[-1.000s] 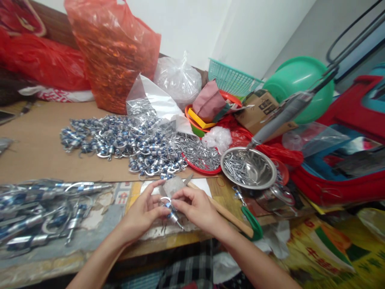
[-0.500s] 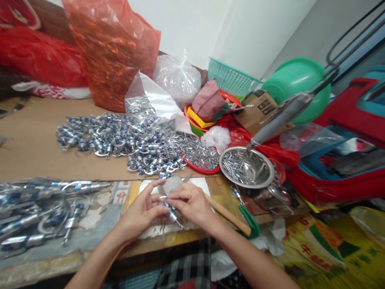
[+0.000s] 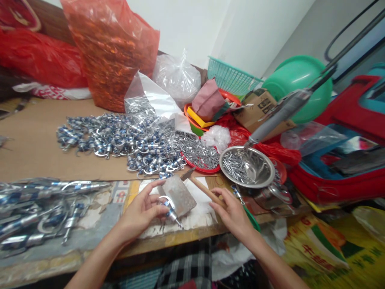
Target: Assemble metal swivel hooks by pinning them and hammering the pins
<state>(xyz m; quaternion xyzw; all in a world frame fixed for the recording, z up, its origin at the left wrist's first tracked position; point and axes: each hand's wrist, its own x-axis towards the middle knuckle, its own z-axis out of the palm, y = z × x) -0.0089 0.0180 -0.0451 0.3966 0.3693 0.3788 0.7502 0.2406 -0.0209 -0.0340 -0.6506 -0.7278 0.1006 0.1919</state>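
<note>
Between its thumb and fingers my left hand pinches a silver-and-blue metal fitting with a curved hook-like arm and a thin rod end. The fitting rests against the edge of a worn grey block on the workbench. To the right, my right hand is closed around the wooden handle of a hammer. Its dark, pointed metal head lies just beyond the block. White paper is spread beneath the block.
Behind lies a large heap of similar fittings; more lie at the left. A red tray holds small metal pieces, and a steel bowl holds pins. A grey-handled tool hangs above the bowl.
My right hand has left the fitting, moved right and taken hold of the hammer's handle. The block is now uncovered. My left hand keeps the fitting in almost the same place.
</note>
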